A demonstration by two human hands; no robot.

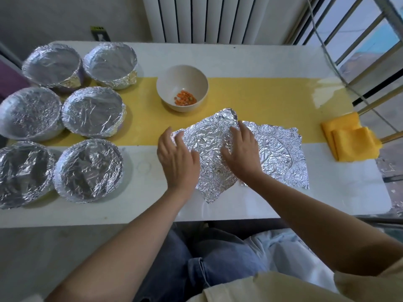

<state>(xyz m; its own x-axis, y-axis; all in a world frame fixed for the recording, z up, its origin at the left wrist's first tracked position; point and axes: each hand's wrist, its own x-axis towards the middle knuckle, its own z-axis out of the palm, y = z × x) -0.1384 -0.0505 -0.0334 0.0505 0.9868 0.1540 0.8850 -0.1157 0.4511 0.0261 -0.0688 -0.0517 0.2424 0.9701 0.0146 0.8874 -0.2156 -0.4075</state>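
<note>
A crumpled sheet of aluminium foil (207,144) lies in the middle of the table, on top of a second foil sheet (281,153) that spreads out to its right. My left hand (176,158) rests on the left edge of the upper sheet with fingers spread and slightly bent. My right hand (239,151) presses on the upper sheet's right side, fingers fairly straight. An uncovered beige bowl (182,88) with a few orange food pieces (185,98) stands just behind the foil.
Several foil-covered bowls (93,111) crowd the left part of the white table (239,59), which has a yellow strip (272,99) across it. A folded yellow cloth (349,138) lies at the right edge. A radiator (202,18) stands behind the table.
</note>
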